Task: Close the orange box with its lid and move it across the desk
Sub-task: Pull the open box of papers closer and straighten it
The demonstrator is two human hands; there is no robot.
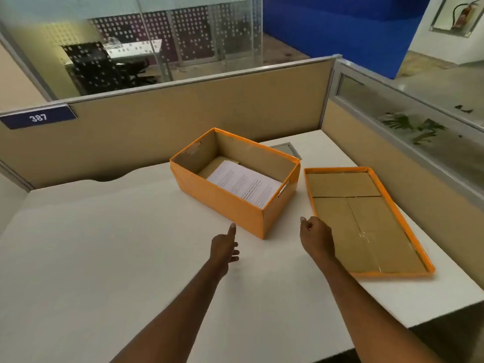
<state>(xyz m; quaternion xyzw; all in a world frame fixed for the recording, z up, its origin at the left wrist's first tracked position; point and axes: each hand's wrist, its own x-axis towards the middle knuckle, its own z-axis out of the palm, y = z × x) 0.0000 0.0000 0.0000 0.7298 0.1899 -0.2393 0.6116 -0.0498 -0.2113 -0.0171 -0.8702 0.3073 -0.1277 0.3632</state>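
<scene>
An open orange box stands on the white desk, turned at an angle, with white printed papers lying inside. Its orange lid lies upside down on the desk just to the right, brown inside facing up. My left hand hovers in front of the box's near corner, fingers apart, holding nothing. My right hand is over the lid's near left edge with its fingers curled; whether it touches the lid I cannot tell.
Tan cubicle partitions wall the desk at the back and right. A grey cable hatch sits in the desk behind the box. The desk's front right edge drops off near the lid.
</scene>
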